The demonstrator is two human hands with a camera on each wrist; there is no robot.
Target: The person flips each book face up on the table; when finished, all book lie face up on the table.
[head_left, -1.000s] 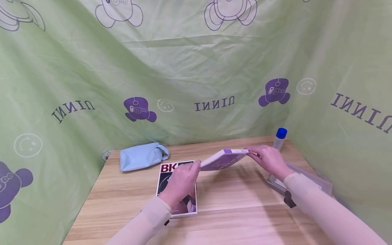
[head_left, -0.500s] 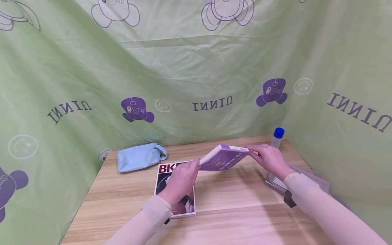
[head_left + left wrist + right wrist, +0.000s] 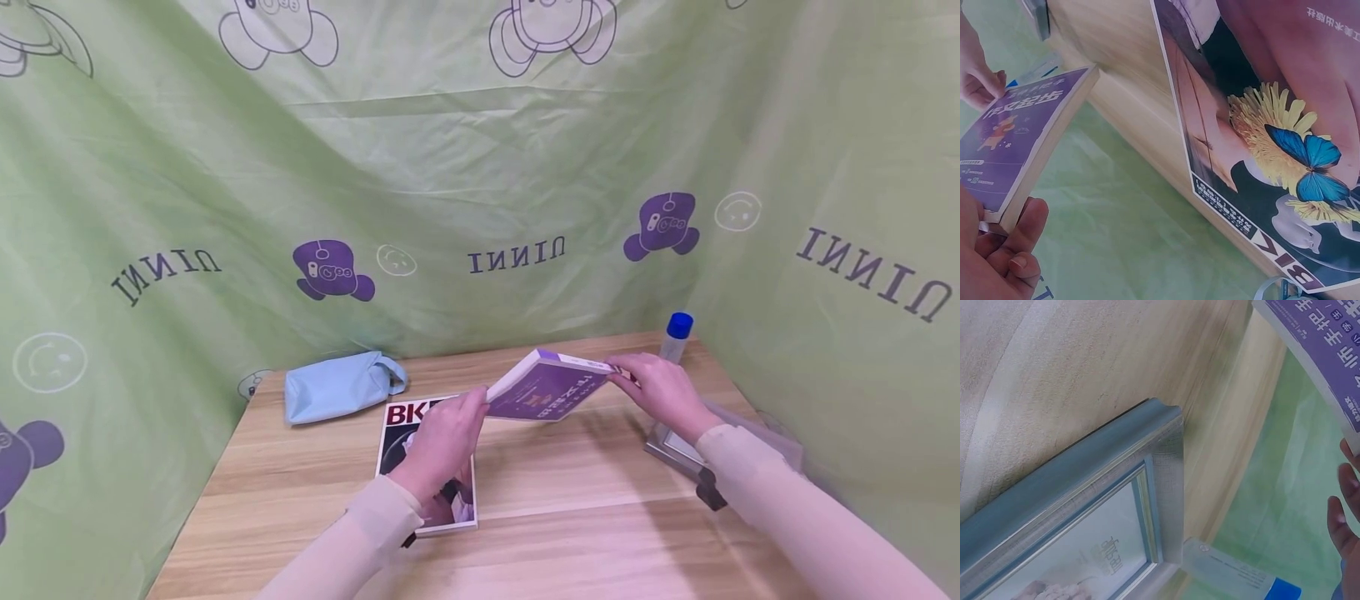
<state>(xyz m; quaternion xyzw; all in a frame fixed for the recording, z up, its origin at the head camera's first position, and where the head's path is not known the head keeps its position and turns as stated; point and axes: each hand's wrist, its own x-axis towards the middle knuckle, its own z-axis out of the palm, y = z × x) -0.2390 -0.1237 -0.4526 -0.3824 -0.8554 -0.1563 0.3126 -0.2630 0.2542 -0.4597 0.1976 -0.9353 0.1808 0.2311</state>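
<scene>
A purple paperback book is held above the wooden table, tilted with its cover toward me. My left hand grips its left corner, thumb and fingers pinching the edge. My right hand holds the book's right end. In the left wrist view the purple cover and page block show. The right wrist view catches the book's corner and my fingertips. Beneath my left hand lies a magazine with red letters, shown with a blue butterfly.
A light blue pouch lies at the back left. A blue-capped bottle stands at the back right. A grey-blue picture frame lies under my right forearm. Green printed cloth walls the table on three sides.
The book has tipped further, its purple cover turning more toward me, with both hands still on its ends. Nothing else on the table has moved.
</scene>
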